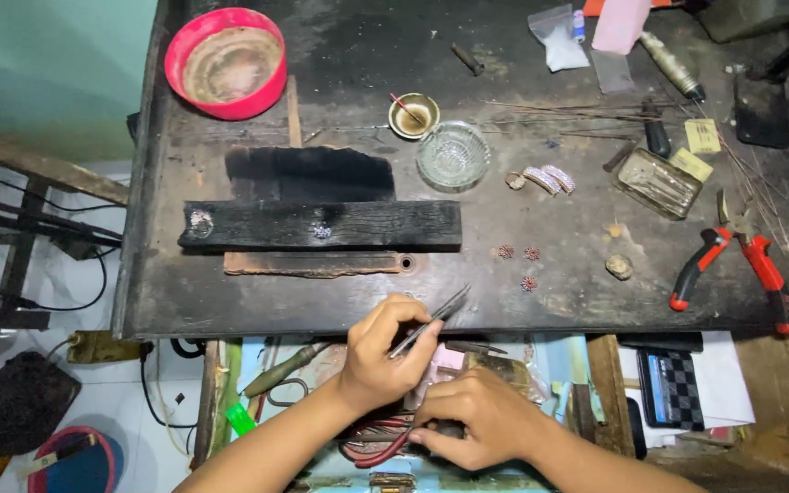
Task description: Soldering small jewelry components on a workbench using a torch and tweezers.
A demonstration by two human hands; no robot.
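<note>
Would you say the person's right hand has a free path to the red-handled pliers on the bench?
Probably yes: the right hand rests low in the open drawer, and the red-handled pliers lie uncovered near the bench's front edge, nothing standing between them.

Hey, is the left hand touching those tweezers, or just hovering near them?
Touching. The head view shows the left hand pinching the tweezers between thumb and fingers, their tip pointing up toward the edge of the workbench, with no gap visible.
</note>
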